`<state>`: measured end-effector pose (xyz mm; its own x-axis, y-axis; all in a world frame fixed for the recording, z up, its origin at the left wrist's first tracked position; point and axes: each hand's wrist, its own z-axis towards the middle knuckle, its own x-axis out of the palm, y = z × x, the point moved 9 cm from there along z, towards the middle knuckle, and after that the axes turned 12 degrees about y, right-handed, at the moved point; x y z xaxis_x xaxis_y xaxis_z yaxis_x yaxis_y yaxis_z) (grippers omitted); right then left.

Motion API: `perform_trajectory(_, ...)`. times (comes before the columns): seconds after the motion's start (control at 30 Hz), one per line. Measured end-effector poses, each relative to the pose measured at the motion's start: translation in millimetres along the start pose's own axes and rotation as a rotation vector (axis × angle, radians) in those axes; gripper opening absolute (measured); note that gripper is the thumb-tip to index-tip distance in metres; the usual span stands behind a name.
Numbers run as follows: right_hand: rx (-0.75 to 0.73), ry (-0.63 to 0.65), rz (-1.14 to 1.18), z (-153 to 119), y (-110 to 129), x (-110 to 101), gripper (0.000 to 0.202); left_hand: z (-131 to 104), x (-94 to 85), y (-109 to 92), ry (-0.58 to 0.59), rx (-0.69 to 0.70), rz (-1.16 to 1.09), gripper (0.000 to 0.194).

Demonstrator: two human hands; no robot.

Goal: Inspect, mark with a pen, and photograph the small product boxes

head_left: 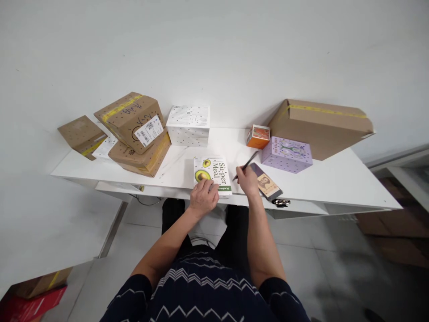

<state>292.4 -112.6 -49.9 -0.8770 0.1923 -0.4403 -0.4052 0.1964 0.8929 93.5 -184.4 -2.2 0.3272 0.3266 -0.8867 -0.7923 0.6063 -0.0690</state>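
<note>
Avocado box [212, 175] between both hands
</note>
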Motion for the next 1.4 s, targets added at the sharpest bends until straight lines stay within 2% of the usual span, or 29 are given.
perform_trajectory(0.07,0.024,0.121,-0.235,5,-9,11,0.019,0,-0.4,0,-0.003,-0.001,-0.002,0.022)
perform_trajectory(0.13,0.046,0.169,-0.367,7,-17,23,0.019,0,-0.4,0,0.006,-0.001,-0.002,0.023)
perform_trajectory(0.23,0.098,0.181,-0.428,6,-25,34,0.026,1,0.7,0,0.032,-0.002,0.001,0.023)
perform_trajectory(0.3,0.116,0.189,-0.434,2,-29,34,0.033,0,0.6,0,0.031,-0.003,0.010,0.023)
perform_trajectory(0.37,0.112,0.137,-0.485,-3,-31,20,0.038,0,0.0,0,0.019,-0.002,0.015,0.022)
perform_trajectory(0.5,0.112,-0.106,-0.699,-13,-42,-35,0.057,0,0.0,0,0.013,0.007,-0.001,0.022)
perform_trajectory(0.57,0.160,-0.092,-0.738,-12,-60,-53,0.071,1,0.9,1,0.024,0.000,-0.009,0.022)
perform_trajectory(0.63,0.180,-0.024,-0.731,-9,-77,-60,0.074,1,1.8,1,0.031,-0.008,-0.013,0.023)
perform_trajectory(0.7,0.159,0.004,-0.713,-7,-84,-63,0.069,1,2.3,1,0.033,-0.010,-0.011,0.023)
perform_trajectory(0.93,0.157,-0.091,-0.666,-26,-67,-60,0.068,1,3.2,0,0.042,-0.002,0.001,0.023)
perform_trajectory(1.03,0.168,-0.147,-0.403,-42,-62,-62,0.069,0,3.1,0,0.039,0.001,0.014,0.022)
perform_trajectory(1.13,0.157,-0.134,0.165,-58,-55,-58,0.070,0,2.7,-1,0.023,0.008,0.019,0.022)
perform_trajectory(1.23,0.083,0.054,0.666,-74,-22,-32,0.060,0,4.0,-1,0.025,-0.004,0.014,0.022)
perform_trajectory(1.3,0.052,0.247,0.837,-89,8,-6,0.062,0,6.3,1,0.043,-0.014,-0.010,0.023)
perform_trajectory(1.4,0.138,0.475,1.013,-115,39,39,0.066,0,11.9,11,0.080,-0.076,-0.144,0.023)
